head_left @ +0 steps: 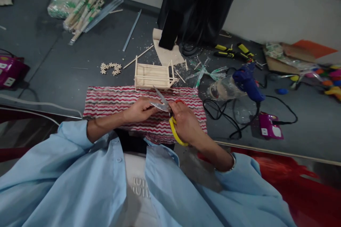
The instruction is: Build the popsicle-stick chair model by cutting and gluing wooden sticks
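My right hand point(186, 122) grips a pair of scissors point(173, 131) with yellow and red handles, its blades spread apart and pointing left. My left hand point(140, 110) is closed in a pinch close to the lower blade; whatever lies between its fingertips is hidden. Both hands are above a red, white and grey wavy-striped cloth point(106, 101). Just beyond them, at the cloth's far edge, stands a small frame of thin wooden sticks point(153, 76) with upright posts at its ends. Small wooden flower-shaped pieces point(115, 66) lie to its left.
A blue glue gun point(249, 81) rests over a clear plastic container point(222, 88) at right, its black cable looping to a purple power box point(270, 127). Behind are a phone point(172, 30), a black bag point(202, 3) and yellow-black cutters point(226, 52). Bundled sticks point(82, 12) lie at back left.
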{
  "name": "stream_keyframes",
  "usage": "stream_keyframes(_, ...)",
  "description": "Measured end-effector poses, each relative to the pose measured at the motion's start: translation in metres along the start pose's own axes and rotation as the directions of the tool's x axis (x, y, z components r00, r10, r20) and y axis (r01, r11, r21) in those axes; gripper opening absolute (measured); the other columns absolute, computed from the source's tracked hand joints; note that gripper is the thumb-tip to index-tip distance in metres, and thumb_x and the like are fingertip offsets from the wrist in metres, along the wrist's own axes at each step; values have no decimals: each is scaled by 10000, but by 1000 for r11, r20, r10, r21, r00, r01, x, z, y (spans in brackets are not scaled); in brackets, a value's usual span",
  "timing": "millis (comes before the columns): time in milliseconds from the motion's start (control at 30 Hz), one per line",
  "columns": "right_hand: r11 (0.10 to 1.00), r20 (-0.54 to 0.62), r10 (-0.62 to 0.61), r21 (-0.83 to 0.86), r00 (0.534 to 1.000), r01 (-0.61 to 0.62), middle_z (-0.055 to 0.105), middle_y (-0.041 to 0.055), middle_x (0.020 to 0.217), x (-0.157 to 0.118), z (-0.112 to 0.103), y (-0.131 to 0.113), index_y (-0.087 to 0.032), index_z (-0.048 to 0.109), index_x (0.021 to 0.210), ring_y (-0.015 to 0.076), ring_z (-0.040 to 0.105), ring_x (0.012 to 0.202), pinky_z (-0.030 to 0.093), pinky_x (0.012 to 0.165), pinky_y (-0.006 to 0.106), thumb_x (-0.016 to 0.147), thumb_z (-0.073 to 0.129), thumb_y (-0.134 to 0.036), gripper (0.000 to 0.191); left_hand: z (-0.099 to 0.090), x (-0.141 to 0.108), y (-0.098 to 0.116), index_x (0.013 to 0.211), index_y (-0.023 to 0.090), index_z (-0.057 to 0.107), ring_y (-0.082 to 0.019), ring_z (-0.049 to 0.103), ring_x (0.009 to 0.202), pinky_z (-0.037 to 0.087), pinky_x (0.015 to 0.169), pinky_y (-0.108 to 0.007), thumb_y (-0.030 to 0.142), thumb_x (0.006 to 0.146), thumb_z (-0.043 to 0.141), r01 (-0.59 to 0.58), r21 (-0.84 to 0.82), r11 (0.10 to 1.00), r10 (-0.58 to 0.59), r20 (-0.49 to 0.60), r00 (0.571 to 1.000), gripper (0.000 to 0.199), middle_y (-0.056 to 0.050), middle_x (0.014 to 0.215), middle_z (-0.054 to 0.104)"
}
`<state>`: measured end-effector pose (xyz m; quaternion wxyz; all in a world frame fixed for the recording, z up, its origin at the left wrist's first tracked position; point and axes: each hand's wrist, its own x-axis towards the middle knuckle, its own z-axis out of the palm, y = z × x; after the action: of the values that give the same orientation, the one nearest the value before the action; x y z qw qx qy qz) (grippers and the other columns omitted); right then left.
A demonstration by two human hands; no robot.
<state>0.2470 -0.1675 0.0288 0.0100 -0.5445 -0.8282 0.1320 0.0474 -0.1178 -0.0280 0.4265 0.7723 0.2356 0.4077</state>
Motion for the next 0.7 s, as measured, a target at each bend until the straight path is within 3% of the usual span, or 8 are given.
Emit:
stream_keyframes(200, 998, 24, 27, -63, 999, -25, 630, 163, 986, 3, -5, -2, -130, 568, 1159, 290, 566, 896, 434, 784, 358, 795, 513, -120, 368, -3, 2, 1, 921, 160, 722, -147, 703, 834, 525, 783, -223, 393, 978, 466, -26, -5, 1000, 26, -13, 1000, 352, -74, 890, 763)
stream_keyframes(367, 993, 90, 110, -52, 990, -105, 700, 111, 922, -9, -1, 0, -165, 559, 1136, 233, 618, 782, 400, 649, 291, 844, 452, -122, 314, -5, 5, 6, 867, 148, 696, -104, 599, 620, 450, 614, -189, 365, 965, 506, 28, 7, 1000, -28, 15, 1000, 305, -17, 682, 682)
stream_keyframes(500, 984, 5, 178, -4, 984, -178, 733, 72, 899, -23, 0, 10, -207, 585, 1107, 219, 654, 739, 387, 592, 279, 855, 443, -148, 295, -6, 10, 11, 733, 143, 620, -89, 513, 564, 411, 564, -191, 440, 954, 512, 171, -178, 969, -155, 100, 983, 386, 14, 594, 568)
stream_keyframes(600, 967, -123, 250, 85, 960, -241, 737, 71, 945, -33, -3, 22, -210, 586, 1164, 234, 677, 814, 445, 655, 290, 843, 482, -185, 338, -5, 13, 12, 701, 144, 587, -96, 522, 591, 435, 596, -208, 511, 911, 560, 277, -374, 885, -248, 125, 961, 423, 6, 606, 575)
stream_keyframes(700, 941, -162, 333, 116, 929, -317, 731, 94, 987, -38, -7, 33, -182, 579, 1219, 245, 681, 846, 470, 709, 309, 863, 480, -212, 371, -5, 14, 12, 750, 134, 617, -77, 477, 541, 386, 526, -193, 523, 850, 647, 379, -505, 775, -359, 141, 923, 402, 13, 591, 586)
